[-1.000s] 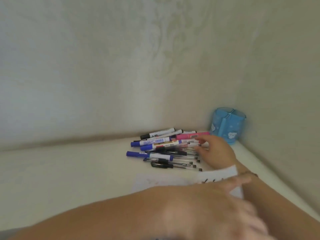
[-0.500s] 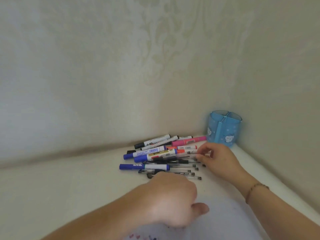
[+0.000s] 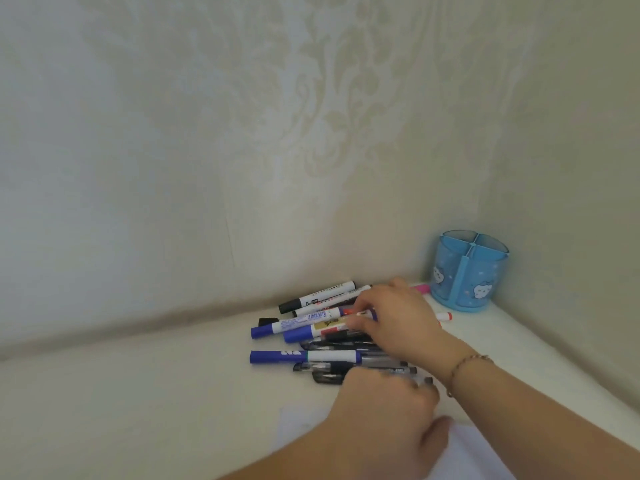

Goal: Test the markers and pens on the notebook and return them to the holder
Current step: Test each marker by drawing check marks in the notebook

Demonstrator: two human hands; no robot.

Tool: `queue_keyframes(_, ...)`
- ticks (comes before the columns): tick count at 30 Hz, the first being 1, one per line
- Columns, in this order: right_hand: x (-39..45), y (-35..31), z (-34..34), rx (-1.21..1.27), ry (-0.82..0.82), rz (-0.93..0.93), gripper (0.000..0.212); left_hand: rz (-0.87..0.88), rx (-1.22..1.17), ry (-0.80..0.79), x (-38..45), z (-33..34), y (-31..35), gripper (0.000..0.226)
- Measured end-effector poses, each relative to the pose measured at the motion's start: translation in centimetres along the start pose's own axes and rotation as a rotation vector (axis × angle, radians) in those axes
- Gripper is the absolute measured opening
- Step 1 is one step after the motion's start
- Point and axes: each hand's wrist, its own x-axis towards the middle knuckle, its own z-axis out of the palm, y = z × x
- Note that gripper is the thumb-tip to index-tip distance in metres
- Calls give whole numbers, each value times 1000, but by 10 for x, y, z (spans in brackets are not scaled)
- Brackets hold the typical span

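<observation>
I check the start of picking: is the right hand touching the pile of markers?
Touching: the head view shows the right hand lying on the pile of markers, fingertips on the barrels.

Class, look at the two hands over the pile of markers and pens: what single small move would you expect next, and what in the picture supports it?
Probably the right hand closes on one marker and lifts it out toward the notebook page. Its fingers already lie across the upper markers, the blue holder looks empty, and the left hand rests by the page. Whether it already grips one is unclear.

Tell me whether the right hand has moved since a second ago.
Yes. The right hand has slid left over the pile of markers, away from the blue holder, and now covers their right ends.
</observation>
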Motion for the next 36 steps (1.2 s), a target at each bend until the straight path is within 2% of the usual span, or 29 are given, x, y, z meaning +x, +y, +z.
queue_keyframes(3,-18,12,-25,199,136,35,17,-8,-218,310,4,0,-13,23)
queue_keyframes(4,-30,17,-38,307,186,67,13,-34,-249,381,6,-3,-16,22)
queue_keyframes(6,-62,27,-62,513,243,146,15,-123,-226,450,7,-5,-19,36)
queue_keyframes(9,-107,34,-83,857,277,235,18,-216,-199,405,8,-7,-19,49)
queue_keyframes(10,-117,33,-85,963,286,243,25,-208,-201,378,8,-5,-18,47)
queue_keyframes(12,-129,33,-80,1087,288,262,54,-165,-266,332,8,-1,-15,37)
queue_keyframes(14,-134,26,-72,1181,289,296,63,-135,-351,281,8,2,-11,32)
queue_keyframes(17,-138,13,-65,1200,212,298,40,-16,-450,152,7,4,-9,33)
queue_keyframes(20,-139,6,-62,1208,199,312,26,109,-511,75,6,-2,-10,22)
queue_keyframes(23,-141,9,-59,1245,187,257,37,172,-568,6,7,-5,-13,23)
queue_keyframes(25,-142,12,-61,1255,151,190,36,197,-597,-9,8,-7,-13,27)
queue_keyframes(30,-151,26,-60,1037,168,82,22,228,-648,-3,11,-4,-11,35)
queue_keyframes(33,-152,33,-61,1229,183,113,10,158,-644,-72,7,0,-14,38)
queue_keyframes(34,-151,37,-60,1276,164,122,12,111,-665,-84,6,1,-17,34)
queue_keyframes(36,-149,44,-61,1343,98,147,37,31,-670,-75,6,4,-21,27)
